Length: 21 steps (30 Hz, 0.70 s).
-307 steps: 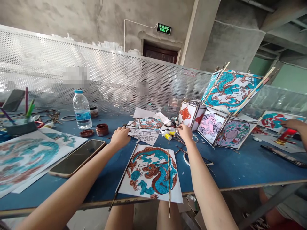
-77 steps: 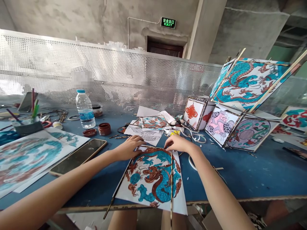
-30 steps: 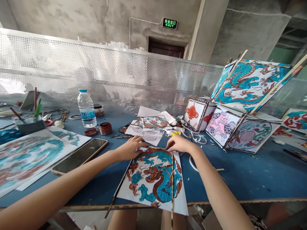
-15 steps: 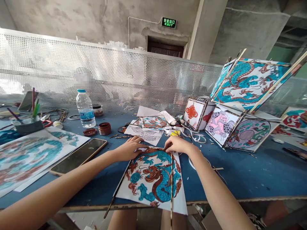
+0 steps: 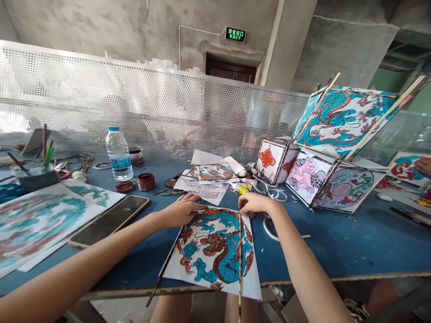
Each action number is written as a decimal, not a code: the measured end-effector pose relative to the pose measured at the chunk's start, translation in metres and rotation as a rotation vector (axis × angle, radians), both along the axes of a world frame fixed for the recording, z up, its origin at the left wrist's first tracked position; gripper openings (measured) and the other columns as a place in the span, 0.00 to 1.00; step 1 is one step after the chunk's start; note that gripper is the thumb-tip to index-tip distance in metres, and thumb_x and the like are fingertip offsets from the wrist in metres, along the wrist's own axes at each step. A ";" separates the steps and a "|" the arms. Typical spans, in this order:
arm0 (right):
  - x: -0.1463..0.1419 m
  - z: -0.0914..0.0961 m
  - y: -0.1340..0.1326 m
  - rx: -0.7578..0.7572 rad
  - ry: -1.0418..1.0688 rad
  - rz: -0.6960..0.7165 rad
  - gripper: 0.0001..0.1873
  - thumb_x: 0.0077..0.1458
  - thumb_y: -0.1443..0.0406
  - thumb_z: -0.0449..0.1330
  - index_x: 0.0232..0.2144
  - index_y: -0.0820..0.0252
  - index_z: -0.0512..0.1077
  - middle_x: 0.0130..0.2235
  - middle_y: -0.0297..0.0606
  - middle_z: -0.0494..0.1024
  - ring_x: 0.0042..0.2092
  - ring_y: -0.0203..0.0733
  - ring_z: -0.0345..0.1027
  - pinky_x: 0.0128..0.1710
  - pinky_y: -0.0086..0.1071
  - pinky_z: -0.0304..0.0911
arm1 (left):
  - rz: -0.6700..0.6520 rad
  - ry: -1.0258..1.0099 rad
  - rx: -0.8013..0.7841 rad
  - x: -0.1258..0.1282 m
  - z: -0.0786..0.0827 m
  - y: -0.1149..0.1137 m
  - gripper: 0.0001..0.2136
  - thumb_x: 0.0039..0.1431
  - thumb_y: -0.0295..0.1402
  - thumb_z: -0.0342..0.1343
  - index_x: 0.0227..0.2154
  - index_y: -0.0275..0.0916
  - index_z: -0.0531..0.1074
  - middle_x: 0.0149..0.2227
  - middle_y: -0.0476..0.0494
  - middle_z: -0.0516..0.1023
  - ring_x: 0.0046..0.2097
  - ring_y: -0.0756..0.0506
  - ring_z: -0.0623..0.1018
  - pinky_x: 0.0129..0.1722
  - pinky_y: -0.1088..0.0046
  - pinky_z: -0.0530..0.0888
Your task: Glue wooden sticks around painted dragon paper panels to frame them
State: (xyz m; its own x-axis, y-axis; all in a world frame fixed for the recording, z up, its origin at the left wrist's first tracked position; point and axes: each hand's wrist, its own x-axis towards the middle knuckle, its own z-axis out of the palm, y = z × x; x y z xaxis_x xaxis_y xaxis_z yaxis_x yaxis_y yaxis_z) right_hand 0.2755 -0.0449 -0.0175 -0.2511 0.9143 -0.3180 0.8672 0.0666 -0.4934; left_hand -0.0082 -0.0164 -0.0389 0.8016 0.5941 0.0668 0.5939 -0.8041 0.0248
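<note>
A sheet with a painted blue and brown dragon (image 5: 212, 251) lies at the table's front edge, its lower end jutting past it. One thin dark stick (image 5: 164, 264) runs along its left side, and a lighter mottled stick (image 5: 240, 255) lies over its right part. My left hand (image 5: 182, 210) is closed on the sheet's upper left corner, fingertips partly hidden. At the upper right, where the lighter stick meets the top edge, the bent fingers of my right hand (image 5: 254, 203) pinch the corner. A roll of white tape (image 5: 271, 229) lies beside my right forearm.
To the left are a phone (image 5: 111, 220), another dragon painting (image 5: 40, 220), a water bottle (image 5: 119, 154) and a brown paint jar (image 5: 146, 181). Paper lanterns (image 5: 308, 177) stand at the right. A yellow glue tube (image 5: 243, 188) lies ahead. At far right, someone's hand (image 5: 423, 166) shows.
My right hand has slid a little to the right along the sheet's top edge, to the lighter stick's end. My left hand and the sheet have hardly moved.
</note>
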 end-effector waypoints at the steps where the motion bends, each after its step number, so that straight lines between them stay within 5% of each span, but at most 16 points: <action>1: 0.000 -0.001 0.001 -0.016 0.002 -0.008 0.05 0.44 0.67 0.60 0.27 0.62 0.69 0.28 0.34 0.72 0.26 0.32 0.63 0.23 0.25 0.56 | 0.002 0.001 -0.002 0.000 0.000 0.000 0.21 0.59 0.29 0.43 0.54 0.54 0.64 0.53 0.44 0.64 0.55 0.39 0.62 0.54 0.57 0.61; 12: -0.001 -0.008 0.009 -0.145 -0.028 -0.142 0.07 0.43 0.66 0.60 0.19 0.62 0.66 0.20 0.28 0.63 0.19 0.28 0.54 0.19 0.25 0.52 | 0.011 -0.017 -0.018 0.001 0.000 0.000 0.21 0.59 0.29 0.44 0.53 0.54 0.65 0.53 0.43 0.64 0.55 0.39 0.62 0.54 0.56 0.61; 21: -0.010 -0.001 0.020 -0.353 -0.087 -0.224 0.11 0.44 0.67 0.61 0.17 0.64 0.63 0.18 0.29 0.64 0.19 0.28 0.56 0.21 0.23 0.58 | -0.017 -0.061 -0.026 -0.002 -0.008 0.009 0.20 0.59 0.30 0.46 0.53 0.55 0.65 0.52 0.45 0.65 0.55 0.40 0.63 0.54 0.60 0.61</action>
